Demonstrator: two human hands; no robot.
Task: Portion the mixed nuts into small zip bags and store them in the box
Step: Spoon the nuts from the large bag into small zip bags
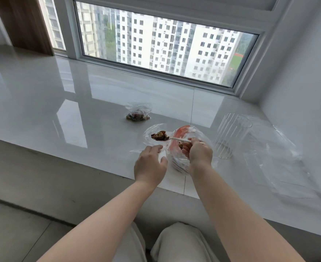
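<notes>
My right hand (198, 151) grips the handle of a white plastic spoon (174, 138) heaped with mixed nuts (159, 136). The loaded spoon bowl hovers over the mouth of a small clear zip bag (152, 133), which my left hand (149, 164) holds by its near edge. Under my right hand stands the large clear bag of nuts (182, 148) with a red strip at its opening. A filled small zip bag (137, 113) lies farther back on the white sill. A clear plastic box (231, 135) stands to the right.
Loose clear zip bags (280, 163) lie spread on the sill (80, 110) to the right of the box. The window (165, 46) runs along the back, a white wall closes the right side. The sill's front edge is just below my hands.
</notes>
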